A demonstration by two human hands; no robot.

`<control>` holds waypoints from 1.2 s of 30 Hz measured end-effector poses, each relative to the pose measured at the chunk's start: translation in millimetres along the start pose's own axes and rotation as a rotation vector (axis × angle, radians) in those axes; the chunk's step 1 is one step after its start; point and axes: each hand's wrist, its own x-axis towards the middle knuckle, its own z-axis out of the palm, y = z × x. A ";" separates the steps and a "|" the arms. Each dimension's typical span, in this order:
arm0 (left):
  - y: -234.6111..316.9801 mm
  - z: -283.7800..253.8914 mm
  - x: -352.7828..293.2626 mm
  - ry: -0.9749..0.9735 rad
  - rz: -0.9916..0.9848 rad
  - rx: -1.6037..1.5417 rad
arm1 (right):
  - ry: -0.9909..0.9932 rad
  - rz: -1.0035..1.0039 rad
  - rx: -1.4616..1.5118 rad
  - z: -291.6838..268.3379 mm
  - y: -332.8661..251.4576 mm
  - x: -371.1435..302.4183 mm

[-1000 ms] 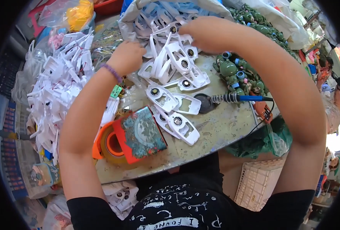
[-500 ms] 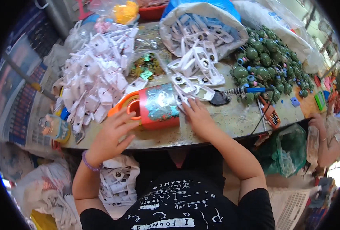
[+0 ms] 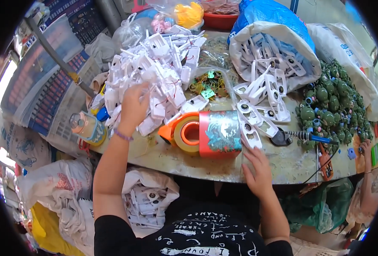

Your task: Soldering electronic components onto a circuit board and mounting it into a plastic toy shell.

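Note:
My left hand [image 3: 133, 106] reaches over the heap of white plastic casings [image 3: 155, 72] with thin red wires. Its fingers are stretched out with the thumb apart, and nothing shows in them. My right hand [image 3: 258, 170] lies low at the table's front, fingers extended and thumb spread. Its fingertips touch or nearly touch the near end of a white plastic frame with a dark round insert [image 3: 249, 135]. Between my hands sits a red box with a teal patterned face [image 3: 221, 132]. Against its left side rests an orange tape dispenser [image 3: 168, 131] with a roll of tape [image 3: 184, 135].
A soldering iron [image 3: 310, 136] lies on its black-based stand at right. Beyond are a sack of white frames [image 3: 278, 34], green round parts [image 3: 334, 98] and green circuit boards [image 3: 208, 93]. A bottle [image 3: 89, 128] stands at left. Another person's hand [image 3: 366, 147] shows at far right.
The view has shifted, so the table sits further right. My left hand has moved from beside the tape dispenser to the white casings. My right hand has drawn back toward the near edge.

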 end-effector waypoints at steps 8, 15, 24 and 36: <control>-30.6 32.9 92.4 -0.157 -0.352 -0.070 | 0.155 -0.006 0.127 9.2 8.8 -13.5; 9.8 -21.6 69.0 -0.136 -0.291 -0.646 | 0.168 -0.090 0.127 11.3 7.9 -16.7; 129.9 -47.1 -87.5 0.264 0.314 -0.154 | 0.269 -0.152 0.033 16.8 9.5 -24.7; 140.9 15.8 -151.8 -0.020 0.232 -0.199 | 0.212 -0.118 0.067 11.7 -5.3 -13.3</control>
